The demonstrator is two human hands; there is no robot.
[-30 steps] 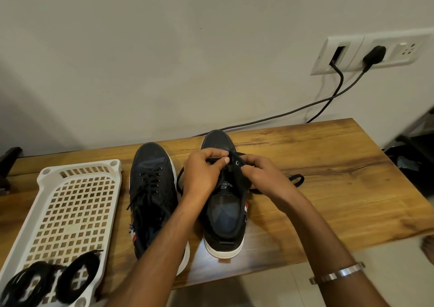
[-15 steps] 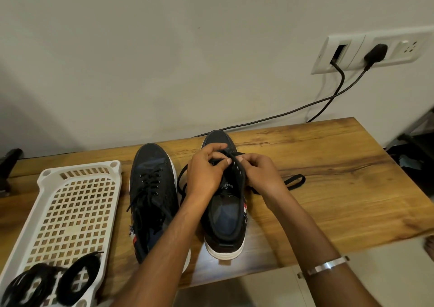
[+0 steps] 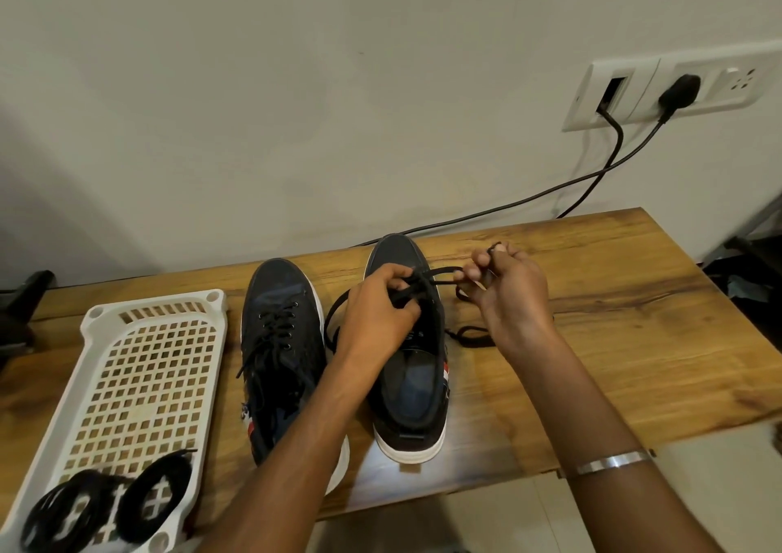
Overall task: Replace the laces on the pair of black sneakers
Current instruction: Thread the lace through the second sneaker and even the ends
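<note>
Right sneaker (image 3: 408,366) on wooden desk (image 3: 613,298), tongue lettering too blurred to read, left hand (image 3: 376,311) gripping its black lace (image 3: 440,275), right hand (image 3: 503,285) pinching lace end, laced sneaker (image 3: 281,341) beside it, white basket (image 3: 139,366) holding coiled laces (image 3: 106,497).

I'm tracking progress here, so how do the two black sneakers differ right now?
The left black sneaker is laced through its eyelets and untouched; the right black sneaker has its black lace being worked by the left hand and right hand. Both stand upright on the wooden table, toes toward the wall.

Both forearms reach forward; the left hand (image 3: 376,302) is curled with fingers pinching, and the right hand (image 3: 505,288) is raised beside it, fingers bent.
</note>
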